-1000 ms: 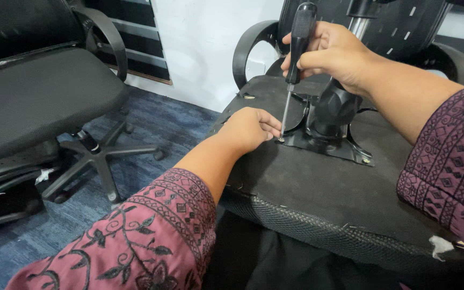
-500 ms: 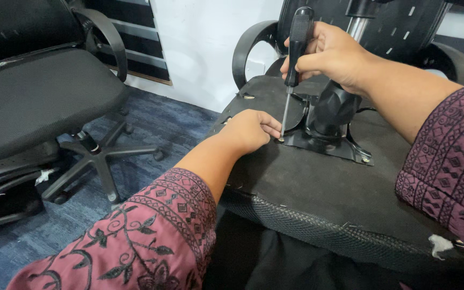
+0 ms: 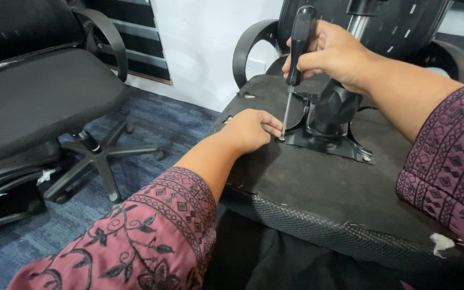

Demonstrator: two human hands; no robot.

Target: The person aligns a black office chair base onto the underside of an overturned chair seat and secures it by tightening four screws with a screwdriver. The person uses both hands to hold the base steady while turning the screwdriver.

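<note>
One screwdriver (image 3: 295, 59): rigid, light, ribbed black handle clenched in right hand (image 3: 335, 53); left hand (image 3: 248, 129) fingertips steady tip at metal plate (image 3: 333, 144); best held by handle

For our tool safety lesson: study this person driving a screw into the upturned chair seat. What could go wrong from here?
1. The left hand has its fingertips right beside the screwdriver tip at the plate corner; a slip could jab them.
2. The right hand grips only the handle top, so the long shaft might tilt and cam out of the screw.
3. The seat looks unclamped and may shift under pressure.
</note>
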